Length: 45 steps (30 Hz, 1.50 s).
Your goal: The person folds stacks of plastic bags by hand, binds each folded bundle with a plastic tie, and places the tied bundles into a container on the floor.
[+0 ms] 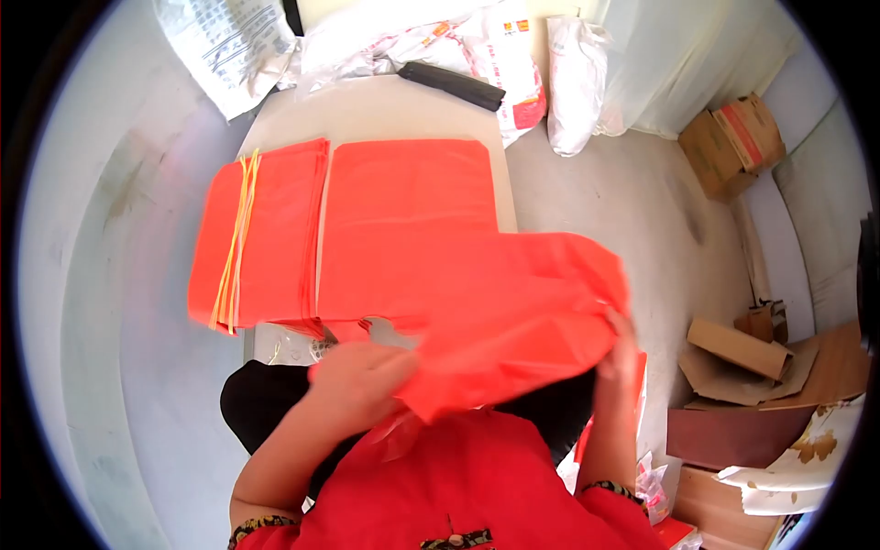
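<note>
A limp red sheet (513,312), thin and cloth-like, is stretched between my hands above my lap. My left hand (362,380) is closed at its near left corner, fingers pressed together. At the sheet's right edge, my right hand (621,346) grips it, thumb and fingers partly hidden by the folds. Beyond my hands, a flat red stack (412,188) lies on the table, partly covered by the held sheet. To its left is a second red stack (275,238) with yellow cords (240,234) lying across it.
The beige table (312,115) carries a black bar-shaped object (451,85) near its far edge. White printed bags (500,55) and a white wrapped roll (577,87) stand behind. Cardboard boxes (731,142) and an opened carton (752,362) are on the right.
</note>
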Available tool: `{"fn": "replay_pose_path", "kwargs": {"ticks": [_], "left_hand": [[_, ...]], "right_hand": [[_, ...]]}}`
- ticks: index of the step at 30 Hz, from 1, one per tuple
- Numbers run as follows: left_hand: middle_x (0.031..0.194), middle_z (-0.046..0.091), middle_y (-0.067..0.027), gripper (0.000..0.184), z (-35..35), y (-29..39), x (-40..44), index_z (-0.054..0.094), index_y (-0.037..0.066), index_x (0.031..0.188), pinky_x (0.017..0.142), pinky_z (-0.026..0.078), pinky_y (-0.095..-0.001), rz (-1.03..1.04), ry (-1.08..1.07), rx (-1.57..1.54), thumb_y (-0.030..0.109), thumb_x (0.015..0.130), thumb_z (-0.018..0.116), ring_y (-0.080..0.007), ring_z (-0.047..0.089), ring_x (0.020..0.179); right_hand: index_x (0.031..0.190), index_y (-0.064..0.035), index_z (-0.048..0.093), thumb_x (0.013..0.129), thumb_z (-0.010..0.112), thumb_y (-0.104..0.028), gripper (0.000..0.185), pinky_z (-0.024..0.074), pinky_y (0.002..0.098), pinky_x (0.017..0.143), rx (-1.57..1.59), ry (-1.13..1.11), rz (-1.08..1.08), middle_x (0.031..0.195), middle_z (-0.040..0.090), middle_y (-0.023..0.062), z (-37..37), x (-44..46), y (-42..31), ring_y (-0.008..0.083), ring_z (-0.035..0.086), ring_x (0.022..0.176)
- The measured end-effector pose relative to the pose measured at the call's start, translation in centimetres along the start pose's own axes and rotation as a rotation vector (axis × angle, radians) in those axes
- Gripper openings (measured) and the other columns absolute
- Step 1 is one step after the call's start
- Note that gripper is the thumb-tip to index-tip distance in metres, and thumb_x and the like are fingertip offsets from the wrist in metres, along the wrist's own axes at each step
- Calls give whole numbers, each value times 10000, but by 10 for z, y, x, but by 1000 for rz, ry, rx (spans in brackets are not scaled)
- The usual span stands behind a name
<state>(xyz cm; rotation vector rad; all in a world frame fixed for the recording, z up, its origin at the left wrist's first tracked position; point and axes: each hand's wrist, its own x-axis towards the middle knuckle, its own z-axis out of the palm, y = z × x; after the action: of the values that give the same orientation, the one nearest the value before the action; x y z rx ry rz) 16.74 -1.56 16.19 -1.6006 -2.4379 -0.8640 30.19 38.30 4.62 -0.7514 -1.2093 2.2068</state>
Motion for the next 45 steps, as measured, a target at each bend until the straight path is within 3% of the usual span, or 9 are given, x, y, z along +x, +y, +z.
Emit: {"fn": "replay_pose_path", "kwargs": {"ticks": [8, 12, 14, 17, 21, 23, 29, 32, 45], "left_hand": [[997, 724, -172, 345, 82, 11, 25, 669, 100, 1181, 769, 561, -467, -207, -350, -394, 57, 839, 696, -410, 697, 924], [1005, 711, -145, 364, 113, -24, 14, 627, 89, 1252, 778, 556, -397, -427, 157, -638, 21, 896, 648, -329, 706, 913], [993, 716, -66, 294, 126, -55, 5, 633, 94, 1244, 737, 550, -311, -747, 440, -920, 37, 956, 610, -228, 711, 885], [1165, 689, -60, 301, 123, -95, 2, 581, 117, 1348, 819, 562, -332, -988, 701, -1276, 132, 1050, 547, -247, 692, 1015], [1402, 594, -77, 380, 128, -132, -18, 463, 139, 1466, 917, 561, -408, -1255, 792, -1506, 246, 1107, 523, -264, 638, 1201], [1425, 582, -67, 408, 145, -150, -33, 439, 156, 1486, 922, 558, -420, -1344, 803, -1521, 272, 1105, 531, -266, 638, 1201], [1439, 598, -61, 431, 151, -150, -39, 475, 118, 1462, 975, 536, -478, -1276, 768, -1644, 327, 1094, 554, -291, 631, 1241], [1448, 609, -66, 444, 159, -141, -41, 490, 103, 1454, 1026, 507, -484, -1253, 640, -1811, 356, 1094, 547, -276, 627, 1263], [1306, 685, -49, 396, 147, -149, -22, 598, 63, 1263, 996, 522, -373, -1164, 383, -1834, 402, 1127, 445, -190, 664, 1142]], "right_hand": [[1442, 23, 526, 1001, 535, -90, 456, 520, 379, 1038, -183, 88, -421, 1361, 626, 150, 15, -11, -143, 251, 636, 1214], [1402, -4, 579, 1035, 621, -212, 423, 518, 384, 1029, -186, 18, -569, 1324, 642, 132, 126, 11, -154, 237, 636, 1198], [1487, -15, 487, 1064, 561, -468, 624, 466, 403, 1082, -245, -411, -693, 1407, 587, 122, 189, 15, -124, 241, 599, 1244], [1568, -4, 402, 1027, 650, -356, 692, 363, 425, 1201, -580, -856, -746, 1631, 420, 161, 241, 14, -53, 271, 440, 1467], [1554, -39, 448, 1005, 662, -330, 658, 350, 467, 1213, -1119, -928, -621, 1593, 450, 202, 218, 30, 58, 368, 409, 1485], [1541, -54, 470, 1000, 665, -310, 630, 360, 474, 1205, -1167, -887, -152, 1568, 479, 200, 187, 33, 93, 376, 414, 1481], [1531, -59, 483, 1001, 664, -240, 588, 584, 358, 796, -918, -584, 211, 1419, 611, 190, 129, 27, 118, 232, 711, 915], [1564, -35, 432, 1015, 644, -167, 603, 606, 361, 870, -755, -492, 351, 1469, 533, 210, 128, 28, 120, 222, 656, 1166], [1685, -113, 94, 1092, 560, -317, 782, 389, 402, 1187, -51, -461, 427, 1648, 333, 176, 144, -1, 148, 277, 450, 1450]]}}
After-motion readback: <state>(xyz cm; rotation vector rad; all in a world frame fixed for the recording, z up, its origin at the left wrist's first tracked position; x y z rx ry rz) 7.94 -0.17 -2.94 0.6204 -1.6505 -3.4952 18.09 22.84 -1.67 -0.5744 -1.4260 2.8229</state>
